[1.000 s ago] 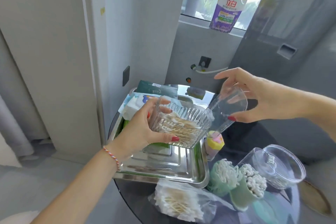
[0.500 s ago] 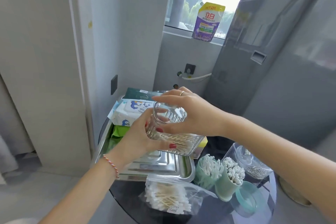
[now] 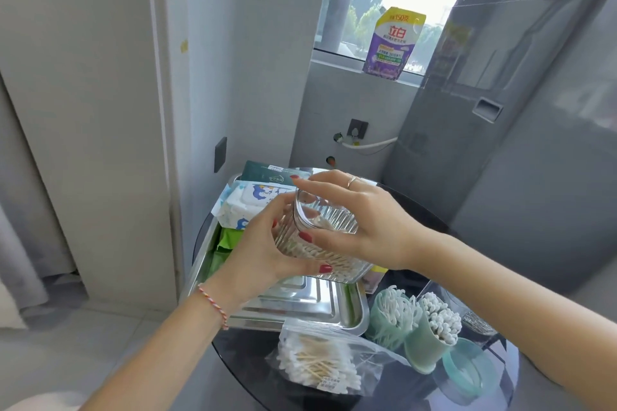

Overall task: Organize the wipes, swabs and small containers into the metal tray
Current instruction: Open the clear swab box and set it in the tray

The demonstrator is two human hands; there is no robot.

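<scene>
My left hand (image 3: 257, 253) grips a clear ribbed box of wooden cotton swabs (image 3: 329, 262) above the metal tray (image 3: 347, 310). On top of that box my right hand (image 3: 364, 227) presses a clear lid (image 3: 309, 210). Wipe packs lie at the tray's far end: a white and blue one (image 3: 248, 202), a dark green one (image 3: 270, 173), and bright green packets (image 3: 230, 238). A plastic bag of swabs (image 3: 319, 364) lies in front of the tray. Two green cups of swabs (image 3: 390, 314) (image 3: 437, 327) stand to the right.
Everything stands on a round dark glass table (image 3: 243, 374). A green lid (image 3: 462, 367) and a clear container (image 3: 477, 324) sit at its right, a small yellow item (image 3: 375, 277) behind the box. A grey appliance (image 3: 500, 110) and a purple pouch (image 3: 394, 43) on the sill lie beyond.
My right hand brought the clear lid from the right onto the swab box and now presses it down. The view has shifted to the right.
</scene>
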